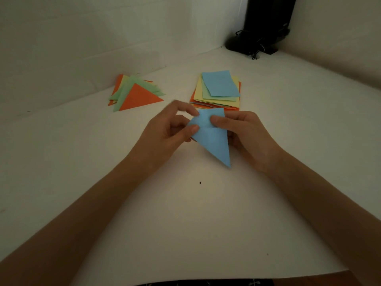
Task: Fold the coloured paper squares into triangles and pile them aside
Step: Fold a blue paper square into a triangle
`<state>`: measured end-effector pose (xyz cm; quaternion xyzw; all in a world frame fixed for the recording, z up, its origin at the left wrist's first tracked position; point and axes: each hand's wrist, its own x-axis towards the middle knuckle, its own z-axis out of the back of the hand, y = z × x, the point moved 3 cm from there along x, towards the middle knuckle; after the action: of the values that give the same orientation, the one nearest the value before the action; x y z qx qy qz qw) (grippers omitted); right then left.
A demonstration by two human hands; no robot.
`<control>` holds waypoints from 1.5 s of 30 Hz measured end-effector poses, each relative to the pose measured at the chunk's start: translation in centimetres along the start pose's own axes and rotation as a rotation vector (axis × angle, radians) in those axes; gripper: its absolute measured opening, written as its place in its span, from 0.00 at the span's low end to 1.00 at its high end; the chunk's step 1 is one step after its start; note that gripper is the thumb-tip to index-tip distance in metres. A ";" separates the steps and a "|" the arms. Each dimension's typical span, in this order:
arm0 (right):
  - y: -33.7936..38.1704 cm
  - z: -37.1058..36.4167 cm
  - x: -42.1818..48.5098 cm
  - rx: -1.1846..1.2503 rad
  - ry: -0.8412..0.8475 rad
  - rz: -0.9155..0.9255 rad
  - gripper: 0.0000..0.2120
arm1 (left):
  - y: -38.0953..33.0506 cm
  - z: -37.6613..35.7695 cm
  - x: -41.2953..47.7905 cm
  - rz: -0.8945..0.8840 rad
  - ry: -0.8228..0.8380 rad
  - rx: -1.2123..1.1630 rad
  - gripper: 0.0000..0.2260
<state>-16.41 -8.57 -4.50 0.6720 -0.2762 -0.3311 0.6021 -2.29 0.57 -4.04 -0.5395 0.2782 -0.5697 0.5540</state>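
A: Where is the sheet in hand?

B: The blue sheet (pixel 212 139) is over the middle of the table (pixel 185 213), just on the near side of the stack of unfolded squares (pixel 218 89); it looks already doubled into a triangle, its long point toward the near edge.

A: And the hands?

B: Both have it; the left hand (pixel 167 131) pinches the sheet's left corner between thumb and forefinger, the other fingers loosely curled; the right hand (pixel 245 133) grips the upper right part, thumb on top, fingers hidden beneath. Whether the paper rests on the table or is lifted off it, I cannot tell.

A: How will it handle?

B: Light and thin, I judge; limp enough to sag if held by one corner, and it creases for good wherever pressed. So take it by the edges, line up the corners, then run a thumb along the fold; it may slide on the smooth top, so one hand should pin it.

A: Where does it go afterwards?

B: To the pile of triangles (pixel 136 93) toward the far left edge, an orange one on top, well apart from the stack; many squares are left to fold, so the task is only partway.
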 end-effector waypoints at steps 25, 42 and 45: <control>0.4 -0.2 -0.1 -0.054 0.039 0.167 0.09 | 1.5 0.9 0.4 0.235 -0.164 -0.211 0.09; 0.7 -0.2 -0.7 -0.529 0.003 0.440 0.17 | 1.1 1.0 0.4 0.271 -0.129 -0.154 0.04; 0.9 -0.3 -0.6 -0.418 0.006 0.381 0.07 | 0.7 0.8 0.3 0.225 -0.086 -0.134 0.04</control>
<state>-16.54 -8.02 -3.55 0.4702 -0.3214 -0.2597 0.7798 -1.22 0.38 -4.39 -0.5645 0.3502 -0.4606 0.5887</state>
